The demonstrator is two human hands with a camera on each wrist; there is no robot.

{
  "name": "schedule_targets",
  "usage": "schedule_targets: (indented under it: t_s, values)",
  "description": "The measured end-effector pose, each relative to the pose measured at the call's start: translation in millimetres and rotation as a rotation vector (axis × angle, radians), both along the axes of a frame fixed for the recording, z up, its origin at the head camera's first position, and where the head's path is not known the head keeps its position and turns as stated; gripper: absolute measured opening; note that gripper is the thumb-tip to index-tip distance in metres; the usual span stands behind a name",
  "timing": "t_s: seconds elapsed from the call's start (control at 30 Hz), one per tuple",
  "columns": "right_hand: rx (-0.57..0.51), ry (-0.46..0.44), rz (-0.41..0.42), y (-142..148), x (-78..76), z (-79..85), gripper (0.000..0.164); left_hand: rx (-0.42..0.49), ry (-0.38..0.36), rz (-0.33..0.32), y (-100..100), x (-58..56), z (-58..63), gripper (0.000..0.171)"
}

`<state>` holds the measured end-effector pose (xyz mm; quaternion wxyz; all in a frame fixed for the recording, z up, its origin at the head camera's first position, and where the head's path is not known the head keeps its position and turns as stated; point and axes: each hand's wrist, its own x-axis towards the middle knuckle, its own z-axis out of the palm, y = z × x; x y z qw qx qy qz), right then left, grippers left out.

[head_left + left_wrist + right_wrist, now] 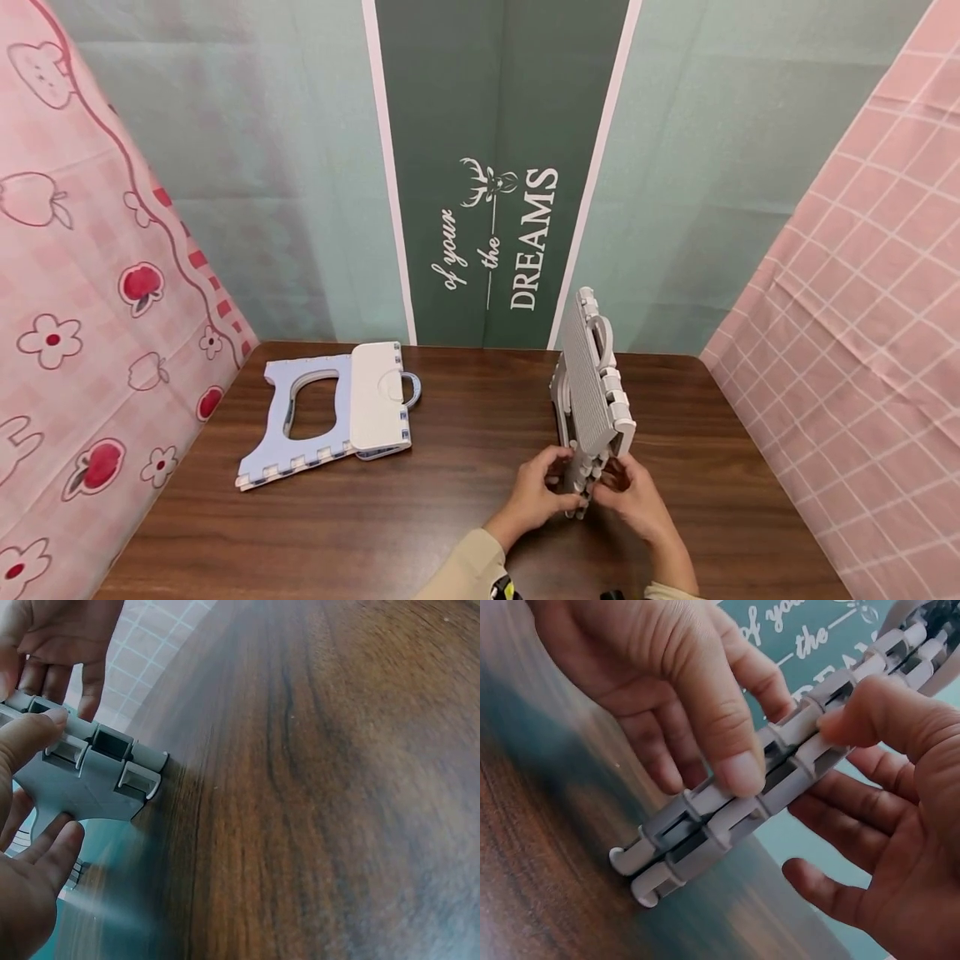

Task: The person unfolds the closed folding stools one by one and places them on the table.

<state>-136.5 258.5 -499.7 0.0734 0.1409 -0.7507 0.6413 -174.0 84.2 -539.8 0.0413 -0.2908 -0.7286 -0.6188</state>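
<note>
A grey folding step stool (588,387) stands on its side on the table's right half, its ribbed top panel and carry handle visible, its panels folded close together. My left hand (534,498) grips the near hinged edge from the left, thumb on the edge. From the right, my right hand (637,504) pinches the same edge. In the right wrist view, both thumbs press the paired hinge knuckles of the stool (705,817), fingers on either side. The left wrist view shows the stool's lower corner (82,780) near the tabletop between both hands.
A blue and white folding step stool (375,396) lies flat on the left of the brown wooden table (472,467), its handle pointing right. A green printed cloth (502,100) hangs behind the table, with pink patterned cloths (847,317) at both sides.
</note>
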Motion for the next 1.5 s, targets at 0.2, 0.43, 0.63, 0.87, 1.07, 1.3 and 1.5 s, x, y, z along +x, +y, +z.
schedule_targets:
  t_s: [0.2,0.43,0.63,0.87,1.07,1.3,1.5]
  values:
    - [-0.035,-0.021,-0.006,-0.7,1.8,-0.1,0.046,-0.025,0.002,0.002,-0.1,-0.3,1.0,0.057]
    - [0.052,-0.068,-0.046,-1.3,2.3,2.4,0.048,-0.026,-0.002,-0.007,0.6,-1.4,0.1,0.056]
    - [0.129,-0.144,-0.148,-3.3,1.9,3.1,0.048,-0.079,0.046,-0.018,-1.6,-3.4,3.5,0.056]
    - [0.129,-0.175,-0.186,-4.4,0.7,3.5,0.049,-0.103,0.131,0.006,-3.0,-6.8,2.3,0.054]
    - [0.138,-0.163,-0.194,-3.2,0.3,2.3,0.046,-0.118,0.061,0.007,-4.1,-6.3,3.2,0.055]
    - [0.184,-0.077,-0.195,-0.5,0.9,0.0,0.044,-0.11,0.025,-0.008,-3.1,-5.5,3.8,0.058]
    - [0.202,-0.043,-0.195,2.4,0.1,-1.9,0.043,-0.122,0.024,-0.013,-5.0,-7.2,3.2,0.055]
